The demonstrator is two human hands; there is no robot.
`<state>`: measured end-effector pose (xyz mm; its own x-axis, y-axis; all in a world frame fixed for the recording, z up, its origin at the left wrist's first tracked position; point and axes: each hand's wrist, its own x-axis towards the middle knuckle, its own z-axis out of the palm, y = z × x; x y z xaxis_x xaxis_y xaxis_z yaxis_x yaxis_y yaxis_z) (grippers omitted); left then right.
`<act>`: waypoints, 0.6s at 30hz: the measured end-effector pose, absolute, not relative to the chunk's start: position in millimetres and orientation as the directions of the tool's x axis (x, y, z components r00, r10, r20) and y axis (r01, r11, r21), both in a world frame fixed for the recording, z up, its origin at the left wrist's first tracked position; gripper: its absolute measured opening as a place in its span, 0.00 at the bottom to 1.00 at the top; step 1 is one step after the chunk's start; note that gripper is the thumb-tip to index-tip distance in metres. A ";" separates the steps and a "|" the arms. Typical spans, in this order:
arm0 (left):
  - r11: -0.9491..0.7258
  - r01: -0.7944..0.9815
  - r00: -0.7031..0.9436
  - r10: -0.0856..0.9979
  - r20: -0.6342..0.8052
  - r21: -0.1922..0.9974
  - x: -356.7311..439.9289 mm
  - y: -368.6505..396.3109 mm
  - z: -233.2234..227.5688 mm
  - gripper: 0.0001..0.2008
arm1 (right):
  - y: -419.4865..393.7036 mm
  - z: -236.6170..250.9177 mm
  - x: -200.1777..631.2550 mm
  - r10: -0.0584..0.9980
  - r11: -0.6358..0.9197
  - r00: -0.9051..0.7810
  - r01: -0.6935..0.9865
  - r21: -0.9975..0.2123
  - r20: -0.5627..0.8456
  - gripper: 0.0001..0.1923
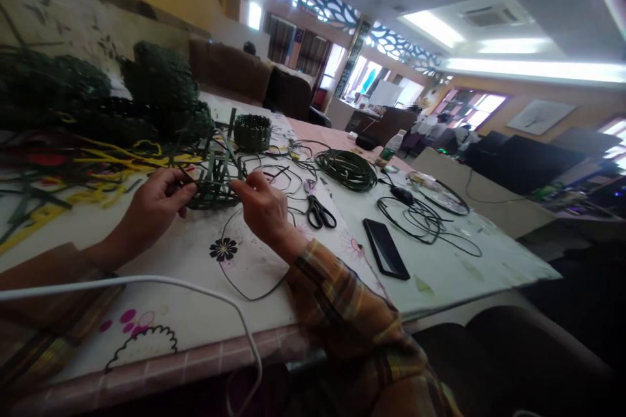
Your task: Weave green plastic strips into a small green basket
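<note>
While the fingers [183, 190] of the left hand [154, 205] are curled and pinched onto the near left edge of a half-woven green basket [212, 182], the fingers [239, 187] of the right hand [264, 208] are pressed together on a thin green strip [229, 143] at its right side. That basket sits on the surface [195, 254] between the two hands, its loose upright strips sticking up and leaning at different angles. A thin dark strand [254, 296] curves in a loop across the floral cloth below the right wrist. Just right of the right hand lie black-handled scissors [319, 212], and further right a dark phone [385, 249] lies flat, face up. Behind the scissors rests a coil of green weaving cord [347, 169], and a small finished round basket [252, 132] stands upright behind the half-woven one. Yellow strips [112, 159] and dark green woven pieces [98, 98] are heaped at the left of the surface. A tangle of black cable [420, 218] lies to the right of the phone. A white cable [147, 281] crosses the near edge, over the left plaid sleeve [49, 313].
</note>
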<state>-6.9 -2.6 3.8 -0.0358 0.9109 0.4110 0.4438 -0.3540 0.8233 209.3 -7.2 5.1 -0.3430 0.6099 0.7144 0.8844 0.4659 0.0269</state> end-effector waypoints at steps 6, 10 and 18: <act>-0.353 0.461 -0.025 0.912 0.409 0.814 -7.9 -5.4 5.7 0.16 | -6.7 9.4 210.6 0.665 0.514 -0.359 0.856 -0.054 0.655 0.14; -0.365 0.496 -0.038 0.898 0.439 0.788 -5.8 -8.9 7.9 0.15 | -5.9 13.0 213.5 0.676 0.571 -0.358 0.807 -0.151 0.644 0.16; -0.532 0.669 0.054 0.731 0.680 0.519 -4.9 -15.9 7.0 0.15 | -3.1 16.3 214.5 0.706 0.614 -0.320 0.721 -0.321 0.632 0.17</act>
